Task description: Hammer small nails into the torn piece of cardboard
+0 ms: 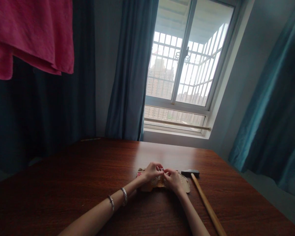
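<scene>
My left hand (151,172) and my right hand (172,179) meet over a flat tan piece of cardboard or wood (186,185) lying on the dark wooden table (64,183). Both hands have their fingers curled in a pinch around something small and pale between them; it is too small to name. Two bracelets (118,198) sit on my left wrist.
A hammer (204,200) with a dark head and a long wooden handle lies just right of my right hand, handle running toward the front edge. Behind the table are a barred window (184,65), blue curtains (130,72) and a hanging pink cloth (31,32) at upper left.
</scene>
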A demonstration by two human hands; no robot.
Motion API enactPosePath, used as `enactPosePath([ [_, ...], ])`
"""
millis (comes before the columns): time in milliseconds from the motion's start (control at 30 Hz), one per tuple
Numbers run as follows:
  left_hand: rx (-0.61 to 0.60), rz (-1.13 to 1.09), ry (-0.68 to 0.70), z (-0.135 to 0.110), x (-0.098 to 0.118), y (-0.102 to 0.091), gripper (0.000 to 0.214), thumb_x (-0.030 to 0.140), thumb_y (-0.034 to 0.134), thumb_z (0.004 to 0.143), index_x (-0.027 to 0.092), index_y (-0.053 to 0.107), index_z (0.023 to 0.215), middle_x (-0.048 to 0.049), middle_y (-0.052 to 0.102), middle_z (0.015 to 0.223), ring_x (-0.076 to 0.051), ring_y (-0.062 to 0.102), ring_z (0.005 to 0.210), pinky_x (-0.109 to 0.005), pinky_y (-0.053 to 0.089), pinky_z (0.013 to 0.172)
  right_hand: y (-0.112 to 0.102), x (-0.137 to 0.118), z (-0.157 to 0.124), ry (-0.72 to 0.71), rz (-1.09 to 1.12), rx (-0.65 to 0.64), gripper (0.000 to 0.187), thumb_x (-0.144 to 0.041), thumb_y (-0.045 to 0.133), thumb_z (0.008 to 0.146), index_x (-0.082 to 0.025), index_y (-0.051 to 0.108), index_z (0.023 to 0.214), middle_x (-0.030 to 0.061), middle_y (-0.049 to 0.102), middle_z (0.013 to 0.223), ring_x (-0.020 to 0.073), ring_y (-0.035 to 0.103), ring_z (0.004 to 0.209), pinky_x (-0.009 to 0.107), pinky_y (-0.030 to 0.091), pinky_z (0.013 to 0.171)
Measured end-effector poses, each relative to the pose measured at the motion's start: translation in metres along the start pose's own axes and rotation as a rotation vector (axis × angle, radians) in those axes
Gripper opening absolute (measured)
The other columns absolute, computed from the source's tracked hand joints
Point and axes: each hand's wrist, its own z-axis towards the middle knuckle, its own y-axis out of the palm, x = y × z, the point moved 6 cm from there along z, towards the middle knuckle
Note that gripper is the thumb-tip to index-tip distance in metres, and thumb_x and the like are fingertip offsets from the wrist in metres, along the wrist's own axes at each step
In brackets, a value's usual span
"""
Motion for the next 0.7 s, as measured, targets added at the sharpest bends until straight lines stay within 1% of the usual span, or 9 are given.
enactPosePath([
  [100, 0.046, 0.0, -0.019, -0.001, 0.004, 0.0, 0.028, 0.035, 0.059, 0.067, 0.013, 0.069, 0.08, -0.0053, 0.067, 0.073, -0.016, 0.058, 0.068, -0.022, 0.042, 0.061, 0.0, 0.001, 0.001, -0.002, 0.003, 0.003, 0.019, -0.027, 0.052, 0.072, -0.02, 0.069, 0.075, 0.0019, 0.068, 0.071, 0.0141, 0.056, 0.061, 0.022, 0.042, 0.06],
  [233, 0.096, -0.005, -0.048, -0.002, 0.002, 0.0, 0.029, 0.037, 0.06, 0.067, 0.012, 0.069, 0.077, -0.006, 0.067, 0.073, -0.016, 0.059, 0.068, -0.022, 0.043, 0.062, 0.0, 0.001, 0.001, -0.015, 0.012, 0.006, 0.019, -0.024, 0.051, 0.071, -0.019, 0.07, 0.074, 0.0015, 0.067, 0.07, 0.0132, 0.056, 0.062, 0.021, 0.043, 0.06],
  [400, 0.097, -0.024, -0.047, -0.003, -0.003, 0.002, 0.028, 0.036, 0.059, 0.068, 0.013, 0.068, 0.079, -0.0052, 0.067, 0.075, -0.016, 0.059, 0.071, -0.021, 0.043, 0.064, 0.001, -0.002, -0.001, -0.007, 0.024, 0.017, 0.018, -0.025, 0.053, 0.07, -0.019, 0.07, 0.072, 0.0014, 0.066, 0.068, 0.0132, 0.056, 0.06, 0.022, 0.043, 0.059],
  [467, 0.09, -0.028, -0.06, -0.003, -0.006, 0.002, 0.027, 0.036, 0.058, 0.068, 0.013, 0.068, 0.079, -0.0048, 0.068, 0.076, -0.016, 0.059, 0.073, -0.021, 0.043, 0.065, -0.004, -0.006, 0.001, -0.008, 0.034, 0.013, 0.017, -0.026, 0.054, 0.069, -0.019, 0.07, 0.071, 0.0016, 0.067, 0.068, 0.0137, 0.058, 0.06, 0.022, 0.044, 0.059],
  [500, 0.088, -0.029, -0.064, -0.003, -0.007, 0.003, 0.026, 0.036, 0.058, 0.069, 0.014, 0.068, 0.079, -0.0046, 0.068, 0.077, -0.016, 0.059, 0.073, -0.021, 0.042, 0.065, -0.01, -0.01, 0.003, -0.01, 0.039, 0.013, 0.017, -0.026, 0.055, 0.069, -0.02, 0.07, 0.072, 0.0017, 0.068, 0.07, 0.0139, 0.058, 0.06, 0.022, 0.045, 0.059],
  [567, 0.096, -0.031, -0.064, -0.003, -0.009, 0.003, 0.025, 0.034, 0.057, 0.069, 0.014, 0.068, 0.078, -0.0045, 0.068, 0.076, -0.016, 0.059, 0.073, -0.021, 0.042, 0.066, -0.031, -0.017, 0.005, -0.013, 0.042, 0.039, 0.019, -0.028, 0.054, 0.07, -0.02, 0.07, 0.077, 0.0024, 0.069, 0.076, 0.0146, 0.06, 0.063, 0.023, 0.045, 0.061],
  [633, 0.111, -0.032, -0.073, -0.003, -0.011, 0.002, 0.024, 0.033, 0.058, 0.068, 0.014, 0.068, 0.078, -0.0046, 0.067, 0.075, -0.016, 0.058, 0.072, -0.022, 0.042, 0.065, -0.062, -0.021, 0.001, 0.002, 0.029, 0.111, 0.026, -0.032, 0.049, 0.074, -0.019, 0.068, 0.086, 0.0043, 0.069, 0.082, 0.0159, 0.061, 0.067, 0.024, 0.045, 0.064],
  [700, 0.114, -0.031, -0.092, -0.003, -0.013, 0.003, 0.024, 0.032, 0.058, 0.067, 0.013, 0.068, 0.077, -0.0047, 0.068, 0.075, -0.016, 0.058, 0.071, -0.022, 0.042, 0.065, -0.095, -0.018, -0.012, 0.041, 0.001, 0.2, 0.032, -0.036, 0.044, 0.077, -0.018, 0.066, 0.092, 0.0071, 0.068, 0.084, 0.0185, 0.061, 0.07, 0.028, 0.045, 0.067],
])
